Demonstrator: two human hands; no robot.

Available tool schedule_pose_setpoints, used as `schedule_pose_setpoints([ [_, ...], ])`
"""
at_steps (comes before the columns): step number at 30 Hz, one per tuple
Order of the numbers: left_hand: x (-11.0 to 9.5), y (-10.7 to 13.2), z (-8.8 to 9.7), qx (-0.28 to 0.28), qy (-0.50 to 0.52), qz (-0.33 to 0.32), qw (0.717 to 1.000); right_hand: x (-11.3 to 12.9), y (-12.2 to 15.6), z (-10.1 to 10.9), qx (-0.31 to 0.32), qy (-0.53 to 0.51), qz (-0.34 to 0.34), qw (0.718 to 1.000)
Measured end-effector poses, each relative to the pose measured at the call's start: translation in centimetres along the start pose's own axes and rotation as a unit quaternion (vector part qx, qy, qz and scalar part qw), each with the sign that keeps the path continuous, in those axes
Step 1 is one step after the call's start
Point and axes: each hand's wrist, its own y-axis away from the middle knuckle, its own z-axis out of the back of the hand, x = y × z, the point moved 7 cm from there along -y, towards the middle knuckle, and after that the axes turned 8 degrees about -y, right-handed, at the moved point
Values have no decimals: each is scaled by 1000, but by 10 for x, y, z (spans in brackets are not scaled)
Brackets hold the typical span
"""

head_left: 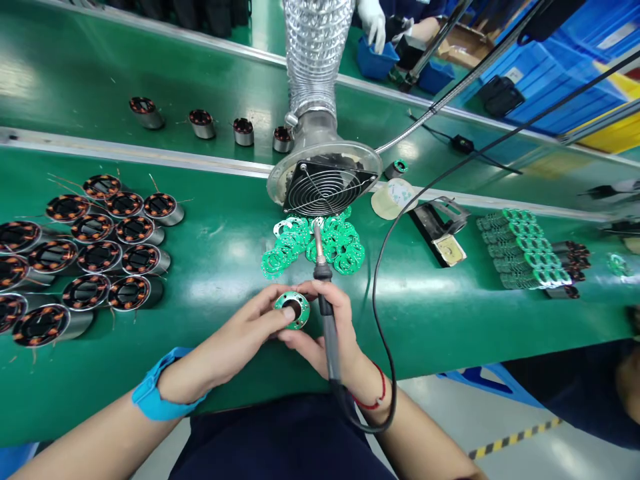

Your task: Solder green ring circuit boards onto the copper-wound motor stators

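My left hand [240,337] and my right hand [325,333] meet over the near edge of the green table [440,320]. Together they pinch a small motor stator topped by a green ring circuit board [293,309]; my left thumb presses on the ring. A black-handled soldering iron [326,313] also lies gripped in my right hand, tip pointing away toward a heap of loose green ring boards [313,241]. Its black cable [383,280] loops off to the right.
Several copper-wound stators [95,247] crowd the left of the table. A fume extractor fan [325,179] on a silver duct stands behind the boards. Finished stators with green boards [530,257] lie at right beside an iron stand [445,233]. Another person's gloved hand [374,23] works beyond the conveyor.
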Motion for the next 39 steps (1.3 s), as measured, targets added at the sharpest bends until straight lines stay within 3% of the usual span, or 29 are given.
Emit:
schedule_pose_setpoints([
  [4,-6,-1,-1,20,-14,-12,1000,-1,-1,2,8,-1,-11,1000],
  [7,-8,0,-2,34,-91,0,995,2,-8,13,-17,-8,-7,1000],
  [9,-11,0,2,-5,-182,-26,983,7,-13,17,-21,43,22,999],
  [11,-17,2,7,-87,-300,-92,945,11,-16,14,-3,122,57,991],
  [13,-25,8,9,-171,-418,-162,877,10,-17,9,10,165,57,985],
  [15,-28,12,8,-211,-488,-200,823,1,-16,8,2,128,-8,992],
  [16,-29,12,7,-213,-495,-204,818,-5,-14,8,-6,80,-52,995],
  [17,-28,12,7,-206,-485,-198,826,-11,-12,8,-10,21,-94,995],
  [20,-24,8,9,-149,-404,-140,892,-18,-7,6,2,-140,-157,978],
  [22,-19,6,8,-106,-356,-93,924,-19,-7,8,18,-182,-170,968],
  [25,-17,5,4,-66,-331,-65,939,-20,-9,9,41,-181,-180,966],
  [29,-20,6,1,-50,-339,-63,937,-18,-10,3,70,-128,-175,974],
  [33,-22,5,7,-29,-287,-20,957,-12,-13,22,3,-69,-104,992],
  [36,-40,-2,33,-76,-252,-25,964,-11,-19,60,-55,67,-44,995],
  [39,-72,-16,75,-167,-251,-44,953,-17,-29,97,-28,259,23,965],
])
